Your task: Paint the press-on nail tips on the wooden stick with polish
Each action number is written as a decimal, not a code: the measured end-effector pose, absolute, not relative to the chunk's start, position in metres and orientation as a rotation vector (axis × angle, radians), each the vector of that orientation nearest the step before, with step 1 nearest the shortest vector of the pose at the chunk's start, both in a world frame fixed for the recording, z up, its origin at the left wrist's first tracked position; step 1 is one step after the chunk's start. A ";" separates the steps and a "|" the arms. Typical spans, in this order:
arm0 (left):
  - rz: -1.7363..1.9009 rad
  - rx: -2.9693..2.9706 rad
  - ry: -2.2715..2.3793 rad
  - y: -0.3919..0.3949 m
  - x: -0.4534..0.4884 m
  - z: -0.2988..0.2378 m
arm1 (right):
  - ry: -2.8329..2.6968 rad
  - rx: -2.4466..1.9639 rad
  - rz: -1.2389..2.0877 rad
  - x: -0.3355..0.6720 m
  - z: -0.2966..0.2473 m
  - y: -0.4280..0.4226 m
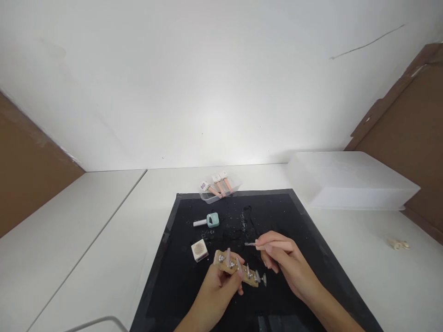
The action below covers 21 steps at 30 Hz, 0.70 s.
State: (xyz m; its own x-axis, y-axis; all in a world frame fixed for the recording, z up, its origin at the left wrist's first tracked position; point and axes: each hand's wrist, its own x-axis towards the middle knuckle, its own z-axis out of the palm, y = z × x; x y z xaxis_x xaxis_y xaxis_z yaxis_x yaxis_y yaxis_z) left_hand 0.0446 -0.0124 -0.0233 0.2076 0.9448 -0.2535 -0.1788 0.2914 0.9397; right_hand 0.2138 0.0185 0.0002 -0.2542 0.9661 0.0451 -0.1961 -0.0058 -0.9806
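Note:
My left hand [218,283] is closed round a small wooden bar [238,268] that carries several metal studs with pale false nail tips on them. It holds the bar tilted just above the black mat [173,276]. My right hand [284,260] pinches a thin stick-like tool [249,244] whose tip points left, a little above the bar. Both hands hover over the near middle of the mat.
On the mat lie a small square jar [200,250] and a teal-capped bottle on its side [208,221]. A clear tray with three pink bottles [218,187] sits at the mat's far edge. A white plastic box [349,180] stands at the right; a small pale object [398,244] lies beyond.

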 end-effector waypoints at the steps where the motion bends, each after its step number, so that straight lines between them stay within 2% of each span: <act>1: 0.989 0.957 1.063 -0.013 0.044 -0.025 | -1.244 -0.891 1.458 0.215 0.001 0.018; 11: 1.034 1.182 1.168 -0.015 0.041 -0.026 | -1.660 -0.933 1.233 0.218 0.008 0.013; 21: 1.003 1.367 1.190 -0.016 0.039 -0.028 | -1.800 -0.890 1.101 0.213 0.014 0.013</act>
State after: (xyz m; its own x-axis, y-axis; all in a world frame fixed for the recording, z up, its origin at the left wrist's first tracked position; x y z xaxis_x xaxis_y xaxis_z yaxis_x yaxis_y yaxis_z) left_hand 0.0394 -0.0165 -0.0281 0.1642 0.9859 -0.0311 0.1365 0.0085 0.9906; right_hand 0.2125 0.0133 0.0138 -0.4078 0.8686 0.2814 0.1450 0.3659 -0.9193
